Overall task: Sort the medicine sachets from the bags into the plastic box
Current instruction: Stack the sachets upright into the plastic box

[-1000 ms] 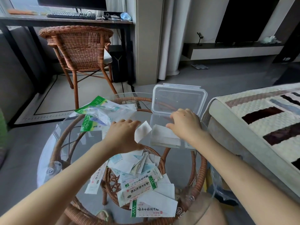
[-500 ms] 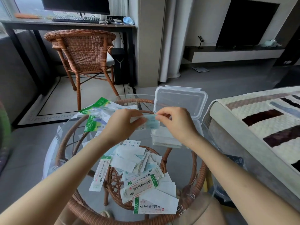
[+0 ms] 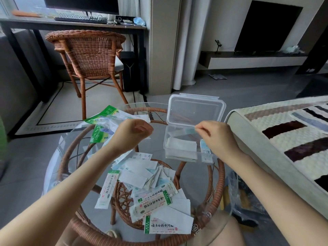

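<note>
A pale sachet (image 3: 190, 130) is pinched by the right hand (image 3: 215, 137) just above the open box (image 3: 166, 139), where others already lie. The left hand (image 3: 132, 134) is held apart and curled, with nothing seen in it. Placing is judged to be the step in hand. A release into the box is called for next, then another pick from the pile (image 3: 142, 173).

Left hand (image 3: 132, 134) and right hand (image 3: 215, 137): bare. Left forearm (image 3: 71, 185) and right forearm (image 3: 266, 183): uncovered as far as the frame edge. At the lower edge, a plain light beige garment (image 3: 218, 229) of smooth cloth covers the lap; its cut cannot be determined.
</note>
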Demonstrator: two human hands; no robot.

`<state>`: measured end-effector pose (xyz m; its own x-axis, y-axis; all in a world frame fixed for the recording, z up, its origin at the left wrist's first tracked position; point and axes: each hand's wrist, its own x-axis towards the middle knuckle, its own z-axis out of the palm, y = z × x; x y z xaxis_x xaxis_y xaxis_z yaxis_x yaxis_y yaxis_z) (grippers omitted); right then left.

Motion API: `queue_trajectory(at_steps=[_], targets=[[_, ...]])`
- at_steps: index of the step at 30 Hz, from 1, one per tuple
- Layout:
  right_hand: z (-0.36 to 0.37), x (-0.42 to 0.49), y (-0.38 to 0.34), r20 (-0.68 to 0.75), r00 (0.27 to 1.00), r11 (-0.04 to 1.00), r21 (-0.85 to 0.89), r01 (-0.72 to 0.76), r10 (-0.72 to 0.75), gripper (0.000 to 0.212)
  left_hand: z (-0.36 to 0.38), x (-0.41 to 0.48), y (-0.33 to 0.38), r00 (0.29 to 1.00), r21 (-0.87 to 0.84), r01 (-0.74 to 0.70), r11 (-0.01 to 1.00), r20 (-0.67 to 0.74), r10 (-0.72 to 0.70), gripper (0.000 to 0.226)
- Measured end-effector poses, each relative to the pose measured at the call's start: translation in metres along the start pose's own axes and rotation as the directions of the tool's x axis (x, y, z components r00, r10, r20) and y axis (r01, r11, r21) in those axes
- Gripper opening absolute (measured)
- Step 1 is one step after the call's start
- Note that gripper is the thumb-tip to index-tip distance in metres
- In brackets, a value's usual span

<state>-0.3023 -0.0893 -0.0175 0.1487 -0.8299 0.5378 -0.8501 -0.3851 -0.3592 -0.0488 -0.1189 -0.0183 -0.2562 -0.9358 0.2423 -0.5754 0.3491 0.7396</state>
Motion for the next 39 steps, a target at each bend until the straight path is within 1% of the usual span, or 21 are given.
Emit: queue_trajectory(at_steps=[2,4,6,10,11,12,14,15,17,19,20,21,23,26,29,30,32,34,35,37,39], targets=[[0.007,-0.006,0.006,0.13,0.988,0.993,-0.075,0.096,-0.085,0.013,-0.003,-0.003,-0.006,1.0,0.111,-0.015,0.994,0.011,0.014,0.014],[0.01,-0.01,0.01,0.277,0.957,0.986,-0.116,0.124,-0.088,0.013,-0.006,-0.006,-0.012,0.999,0.212,-0.016,0.977,0.031,0.009,0.015],[0.009,-0.01,0.011,0.41,0.91,0.988,-0.106,0.115,-0.062,0.016,-0.011,-0.01,-0.022,0.999,0.3,0.019,0.954,0.043,-0.034,0.017],[0.0,-0.002,0.007,0.537,0.842,0.993,-0.113,0.02,0.044,0.022,-0.024,-0.018,-0.045,0.989,0.402,0.121,0.908,0.03,-0.145,0.022],[-0.001,0.0,0.008,0.559,0.827,0.991,-0.131,0.014,0.062,0.026,-0.026,-0.02,-0.048,0.986,0.415,0.141,0.899,0.026,-0.166,0.023],[-0.002,0.002,0.008,0.582,0.809,0.987,-0.161,0.016,0.082,0.034,-0.028,-0.021,-0.049,0.983,0.428,0.155,0.89,0.021,-0.181,0.024],[-0.003,0.004,0.005,0.589,0.803,0.972,-0.229,0.055,0.093,0.053,-0.033,-0.026,-0.051,0.981,0.452,0.171,0.875,0.004,-0.194,0.026],[-0.004,0.005,0.001,0.56,0.825,0.964,-0.254,0.081,0.078,0.055,-0.034,-0.027,-0.051,0.982,0.461,0.171,0.871,-0.002,-0.191,0.028],[-0.006,0.004,-0.013,0.459,0.889,0.969,-0.223,0.103,0.011,0.046,-0.035,-0.031,-0.052,0.982,0.479,0.163,0.862,0.003,-0.188,0.032],[-0.006,-0.004,-0.039,0.359,0.932,0.996,-0.054,0.069,-0.045,0.029,-0.036,-0.035,-0.055,0.978,0.51,0.158,0.845,0.039,-0.207,0.039],[-0.005,-0.01,-0.053,0.35,0.936,0.999,0.025,0.039,-0.045,0.025,-0.035,-0.037,-0.057,0.974,0.535,0.152,0.831,0.062,-0.219,0.041],[0.0,-0.016,-0.067,0.366,0.93,0.997,0.076,0.019,-0.046,0.023,-0.035,-0.04,-0.059,0.971,0.562,0.14,0.815,0.082,-0.224,0.044],[0.017,-0.024,-0.089,0.426,0.904,0.997,0.082,0.001,-0.035,0.024,-0.032,-0.046,-0.064,0.973,0.602,0.104,0.792,0.104,-0.207,0.05],[0.051,-0.022,-0.112,0.529,0.848,0.999,-0.037,0.014,0.008,0.037,-0.025,-0.057,-0.067,0.988,0.656,0.043,0.754,0.086,-0.131,0.053],[0.074,-0.018,-0.124,0.621,0.782,0.989,-0.135,0.057,0.04,0.051,-0.02,-0.058,-0.067,0.995,0.715,0.009,0.699,0.06,-0.074,0.046],[0.077,-0.019,-0.126,0.633,0.773,0.988,-0.144,0.061,0.044,0.054,-0.021,-0.058,-0.067,0.995,0.737,-0.006,0.676,0.069,-0.067,0.043],[0.073,-0.023,-0.128,0.594,0.804,0.994,-0.106,0.039,0.032,0.053,-0.022,-0.058,-0.066,0.991,0.763,-0.069,0.643,0.128,-0.047,0.036],[0.06,-0.032,-0.124,0.5,0.866,1.0,-0.005,-0.012,0.013,0.049,-0.023,-0.057,-0.062,0.982,0.767,-0.141,0.626,0.189,-0.01,0.03],[0.053,-0.039,-0.121,0.458,0.889,0.999,0.039,-0.024,0.003,0.046,-0.023,-0.058,-0.06,0.981,0.763,-0.16,0.626,0.194,0.015,0.027],[0.039,-0.053,-0.114,0.432,0.901,0.996,0.089,-0.023,-0.018,0.042,-0.027,-0.059,-0.052,0.99,0.732,-0.137,0.667,0.128,0.063,0.024],[0.03,-0.069,-0.109,0.485,0.872,0.995,0.092,0.027,-0.068,0.045,-0.034,-0.061,-0.044,0.992,0.684,-0.089,0.724,-0.005,0.127,0.023]])
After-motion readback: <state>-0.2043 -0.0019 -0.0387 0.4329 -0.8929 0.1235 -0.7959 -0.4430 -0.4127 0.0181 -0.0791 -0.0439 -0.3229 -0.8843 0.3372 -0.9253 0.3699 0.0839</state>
